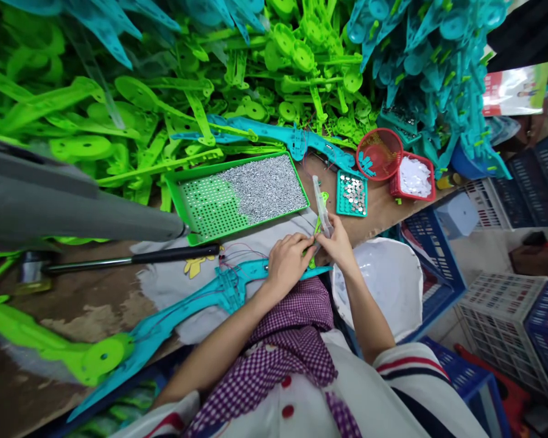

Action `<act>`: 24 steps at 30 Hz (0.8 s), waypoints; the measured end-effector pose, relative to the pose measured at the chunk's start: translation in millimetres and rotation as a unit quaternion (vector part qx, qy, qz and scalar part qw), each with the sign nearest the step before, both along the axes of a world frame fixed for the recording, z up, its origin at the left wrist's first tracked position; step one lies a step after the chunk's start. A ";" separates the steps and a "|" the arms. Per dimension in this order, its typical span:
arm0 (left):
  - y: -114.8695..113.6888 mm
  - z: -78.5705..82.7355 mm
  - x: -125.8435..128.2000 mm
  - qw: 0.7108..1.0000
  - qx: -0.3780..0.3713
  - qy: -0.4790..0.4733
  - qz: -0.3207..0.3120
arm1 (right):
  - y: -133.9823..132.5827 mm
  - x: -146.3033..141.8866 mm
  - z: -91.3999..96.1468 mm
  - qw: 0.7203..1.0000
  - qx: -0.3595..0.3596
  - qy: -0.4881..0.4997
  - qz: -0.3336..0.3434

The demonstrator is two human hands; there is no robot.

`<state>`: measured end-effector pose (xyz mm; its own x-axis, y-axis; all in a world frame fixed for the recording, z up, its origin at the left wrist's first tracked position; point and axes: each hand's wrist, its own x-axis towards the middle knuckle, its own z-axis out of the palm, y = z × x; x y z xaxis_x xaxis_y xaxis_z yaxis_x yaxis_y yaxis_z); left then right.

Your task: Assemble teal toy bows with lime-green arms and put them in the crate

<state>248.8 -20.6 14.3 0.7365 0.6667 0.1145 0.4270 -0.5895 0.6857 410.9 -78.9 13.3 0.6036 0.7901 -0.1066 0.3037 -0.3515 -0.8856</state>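
Observation:
My left hand [287, 263] is closed on a long teal plastic toy part [201, 304] that lies across the bench edge, and pinches a small green piece [311, 250] against it. My right hand [335, 243] is closed around a clear, pen-like tool [322, 207] that points up and away from me, its lower end at the green piece. Thin red wires [237, 254] trail from the teal part over a grey cloth [173, 283].
A green tray [196, 198] of small metal pieces lies ahead. A teal tray [352, 194] of silver discs, a red basket [380, 153] and a red tub [414, 177] stand right. A hammer [119, 261] lies left. Green and teal plastic parts [256, 73] are piled behind. A white bowl [383, 286] and crates [506, 316] are at right.

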 end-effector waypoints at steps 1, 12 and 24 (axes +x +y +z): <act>0.1 -0.1 0.0 1.000 -0.001 0.001 0.001 | -0.2 -0.3 -0.1 1.000 -0.001 -0.002 0.002; 1.0 1.3 -0.3 1.000 -0.005 0.006 -0.001 | 0.7 -1.8 -7.1 1.000 -0.019 -0.020 -0.016; 2.0 4.5 1.5 1.000 -0.023 0.011 0.003 | 0.3 -7.6 -2.3 0.999 0.026 0.008 -0.037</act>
<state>250.3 -18.6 18.8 0.7347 0.6751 0.0671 0.4457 -0.5549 0.7024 403.3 -78.6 11.0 0.6596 0.7477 -0.0760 0.2644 -0.3255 -0.9078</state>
